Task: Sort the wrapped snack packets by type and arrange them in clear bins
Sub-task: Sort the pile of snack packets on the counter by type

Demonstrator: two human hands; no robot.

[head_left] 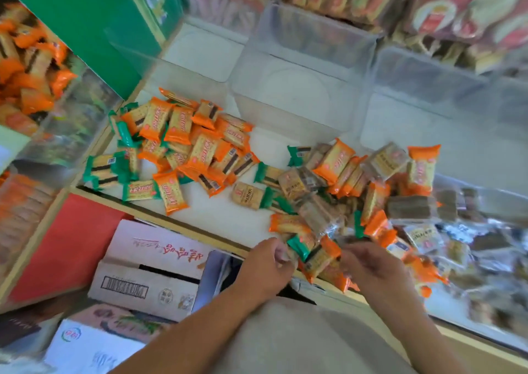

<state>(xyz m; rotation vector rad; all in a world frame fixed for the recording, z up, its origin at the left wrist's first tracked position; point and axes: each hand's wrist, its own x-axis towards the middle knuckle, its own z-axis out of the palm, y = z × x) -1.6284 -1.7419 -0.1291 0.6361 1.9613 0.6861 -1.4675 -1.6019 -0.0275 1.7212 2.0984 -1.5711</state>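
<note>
White shelf top [228, 216] with a pale wooden lip, slanting from 9 o'clock down to 4 o'clock. Behind it, at 12 and 1 o'clock, two empty clear bins [300, 68] side by side. Above them, blurred shelves of red and orange goods. At 10 o'clock a green panel [85, 16] and a side bin [94, 108] full of orange wrappers. At 8 o'clock a red panel [65, 248]. At 7 o'clock a printed cardboard box [148, 270] below the lip.

Snack packets [185, 145] in two loose heaps on the shelf top, one left of centre, one from centre toward 4 o'clock. Small square biscuit sandwiches, wrapper ends orange, green or clear, all mixed.

Left hand [265, 265] at 6 o'clock, fingers curled, pinching a pale packet at the near edge. Right hand [371, 265] just beside it, fingers bent against the heap's near end; actual grip too blurred, cannot tell.
</note>
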